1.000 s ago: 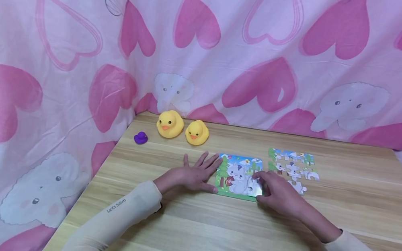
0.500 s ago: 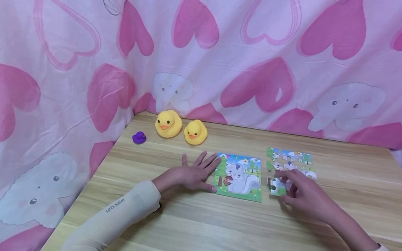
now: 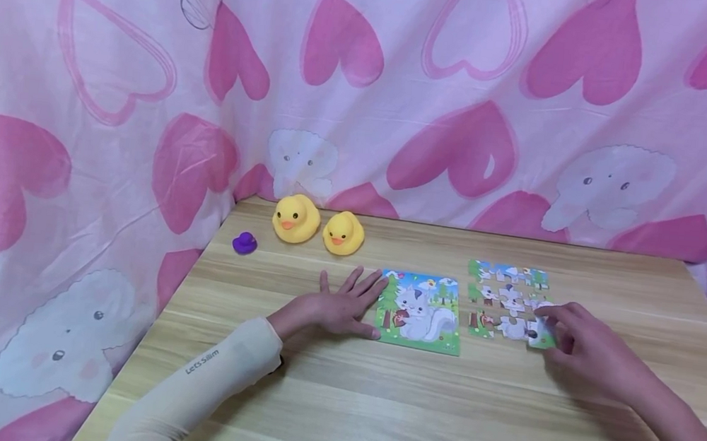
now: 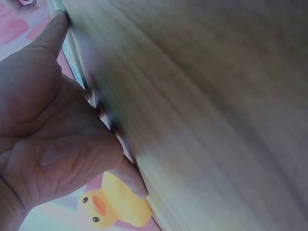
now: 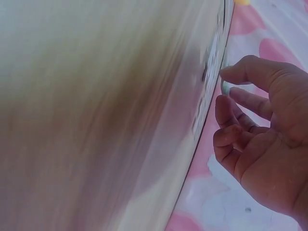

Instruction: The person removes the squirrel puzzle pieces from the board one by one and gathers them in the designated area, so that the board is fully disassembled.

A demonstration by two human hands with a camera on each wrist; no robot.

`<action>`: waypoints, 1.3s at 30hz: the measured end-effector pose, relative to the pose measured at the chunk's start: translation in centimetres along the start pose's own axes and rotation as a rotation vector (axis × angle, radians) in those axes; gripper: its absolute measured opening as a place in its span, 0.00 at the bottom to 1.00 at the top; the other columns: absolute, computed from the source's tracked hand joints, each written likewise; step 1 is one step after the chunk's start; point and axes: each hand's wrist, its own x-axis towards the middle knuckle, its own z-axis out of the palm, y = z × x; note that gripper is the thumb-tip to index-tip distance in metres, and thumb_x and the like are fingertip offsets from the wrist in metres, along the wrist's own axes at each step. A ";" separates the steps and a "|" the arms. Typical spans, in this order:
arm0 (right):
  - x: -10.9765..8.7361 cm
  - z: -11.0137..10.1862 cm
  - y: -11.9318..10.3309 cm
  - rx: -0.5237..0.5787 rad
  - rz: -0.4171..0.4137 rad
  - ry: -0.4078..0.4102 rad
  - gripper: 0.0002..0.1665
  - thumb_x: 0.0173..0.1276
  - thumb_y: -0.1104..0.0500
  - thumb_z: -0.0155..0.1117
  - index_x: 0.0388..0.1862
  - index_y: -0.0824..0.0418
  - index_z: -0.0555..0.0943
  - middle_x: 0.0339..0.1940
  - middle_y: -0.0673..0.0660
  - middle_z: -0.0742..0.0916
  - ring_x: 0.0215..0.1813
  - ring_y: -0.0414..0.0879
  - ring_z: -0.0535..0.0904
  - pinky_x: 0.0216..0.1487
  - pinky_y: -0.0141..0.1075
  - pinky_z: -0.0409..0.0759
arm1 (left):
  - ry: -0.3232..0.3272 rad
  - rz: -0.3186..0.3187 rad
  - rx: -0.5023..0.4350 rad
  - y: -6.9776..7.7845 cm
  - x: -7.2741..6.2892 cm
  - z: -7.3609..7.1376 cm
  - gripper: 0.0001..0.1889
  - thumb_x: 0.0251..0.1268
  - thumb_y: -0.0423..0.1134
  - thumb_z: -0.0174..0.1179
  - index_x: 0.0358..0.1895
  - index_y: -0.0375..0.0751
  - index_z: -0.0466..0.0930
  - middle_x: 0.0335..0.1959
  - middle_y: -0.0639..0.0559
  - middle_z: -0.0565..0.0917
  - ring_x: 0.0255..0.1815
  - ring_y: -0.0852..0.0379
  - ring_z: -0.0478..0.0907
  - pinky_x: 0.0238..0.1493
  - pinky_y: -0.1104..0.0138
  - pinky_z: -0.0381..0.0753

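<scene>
My right hand (image 3: 596,354) pinches a jigsaw puzzle piece (image 3: 543,334) between thumb and fingers, at the lower right corner of a group of puzzle pieces (image 3: 511,328). In the right wrist view a thin edge of the held piece (image 5: 225,86) shows between thumb and fingertip, the other fingers curled in. The left hand (image 3: 345,310) lies spread on the table, its fingertips and thumb at the left edge of a square picture board (image 3: 423,319) with a white squirrel. Seen from the left wrist, the left palm (image 4: 53,139) is close over the wood.
Two yellow rubber ducks (image 3: 296,219) and a small purple duck (image 3: 245,243) stand at the table's back left. The pieces lie in rows right of the board, matching parts of its picture. A pink heart-print curtain (image 3: 337,119) hangs behind the wooden table (image 3: 374,407).
The right hand has moved rightward with the puzzle piece, from over the board, past the lower left of the pieces, to their lower right corner. The left hand has stayed put.
</scene>
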 end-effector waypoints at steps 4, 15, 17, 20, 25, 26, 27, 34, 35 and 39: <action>-0.1 -0.4 1.0 -0.050 -0.007 0.026 0.37 0.58 0.65 0.78 0.67 0.62 0.79 0.49 0.58 0.81 0.36 0.42 0.74 0.33 0.29 0.73 | -0.003 0.001 0.002 0.0 -0.1 -0.1 0.56 0.72 0.73 0.55 0.87 0.63 0.26 0.90 0.59 0.25 0.90 0.43 0.20 0.70 0.17 0.23; -0.1 -0.3 1.9 -0.035 0.044 -0.059 0.35 0.58 0.65 0.76 0.67 0.63 0.79 0.48 0.58 0.82 0.40 0.45 0.76 0.35 0.29 0.75 | -0.008 -0.004 -0.019 -0.2 -0.4 0.1 0.57 0.71 0.73 0.56 0.88 0.64 0.27 0.90 0.59 0.25 0.90 0.43 0.20 0.70 0.17 0.21; -0.1 -0.2 2.1 -0.029 0.047 -0.067 0.35 0.59 0.65 0.76 0.67 0.62 0.80 0.49 0.59 0.82 0.41 0.45 0.76 0.36 0.29 0.76 | -0.006 0.001 -0.018 -0.1 -0.4 0.2 0.56 0.71 0.73 0.56 0.88 0.63 0.27 0.90 0.59 0.25 0.90 0.43 0.20 0.70 0.17 0.22; -0.2 0.0 2.3 -0.030 0.044 -0.077 0.35 0.60 0.64 0.76 0.68 0.61 0.80 0.51 0.58 0.83 0.43 0.45 0.76 0.37 0.29 0.77 | -0.005 0.007 -0.012 0.0 -0.4 0.3 0.56 0.71 0.73 0.55 0.88 0.62 0.27 0.90 0.58 0.25 0.90 0.42 0.20 0.70 0.17 0.22; -0.4 0.1 2.7 -0.024 0.062 -0.093 0.35 0.62 0.63 0.76 0.69 0.60 0.79 0.53 0.60 0.83 0.44 0.46 0.77 0.37 0.28 0.77 | -0.001 0.018 -0.007 0.2 -0.2 0.4 0.56 0.71 0.73 0.55 0.88 0.63 0.26 0.90 0.58 0.25 0.90 0.43 0.19 0.70 0.17 0.21; -0.4 0.1 2.8 -0.023 0.065 -0.092 0.35 0.62 0.64 0.76 0.69 0.60 0.79 0.53 0.60 0.83 0.44 0.47 0.77 0.37 0.28 0.77 | 0.000 0.019 -0.004 0.2 -0.2 0.4 0.56 0.71 0.73 0.55 0.88 0.63 0.26 0.90 0.58 0.25 0.90 0.43 0.19 0.70 0.17 0.21; -0.4 0.1 2.8 -0.021 0.067 -0.090 0.35 0.62 0.64 0.76 0.69 0.60 0.79 0.53 0.61 0.83 0.44 0.47 0.77 0.37 0.28 0.78 | 0.001 0.020 -0.002 0.3 -0.1 0.4 0.56 0.71 0.73 0.55 0.88 0.63 0.26 0.90 0.58 0.25 0.90 0.43 0.19 0.70 0.17 0.22; -0.6 -0.1 2.5 -0.030 0.045 -0.054 0.34 0.61 0.68 0.72 0.68 0.60 0.79 0.54 0.63 0.82 0.43 0.46 0.78 0.37 0.31 0.78 | -0.004 0.009 -0.011 0.3 -0.3 0.3 0.56 0.70 0.73 0.56 0.88 0.64 0.27 0.90 0.59 0.26 0.90 0.44 0.19 0.70 0.17 0.21; -0.6 -0.2 2.4 -0.033 0.042 -0.046 0.33 0.62 0.68 0.70 0.68 0.60 0.79 0.54 0.64 0.82 0.43 0.46 0.78 0.37 0.32 0.78 | -0.003 0.005 -0.007 0.3 -0.4 0.3 0.56 0.70 0.73 0.56 0.88 0.64 0.27 0.90 0.59 0.26 0.90 0.44 0.19 0.70 0.17 0.21; -0.6 -0.6 2.1 -0.034 0.058 -0.044 0.32 0.65 0.68 0.66 0.70 0.62 0.77 0.56 0.66 0.81 0.44 0.49 0.78 0.40 0.38 0.79 | -0.002 -0.007 -0.003 0.1 -0.7 0.1 0.56 0.70 0.74 0.56 0.88 0.64 0.28 0.90 0.60 0.27 0.90 0.44 0.20 0.71 0.17 0.23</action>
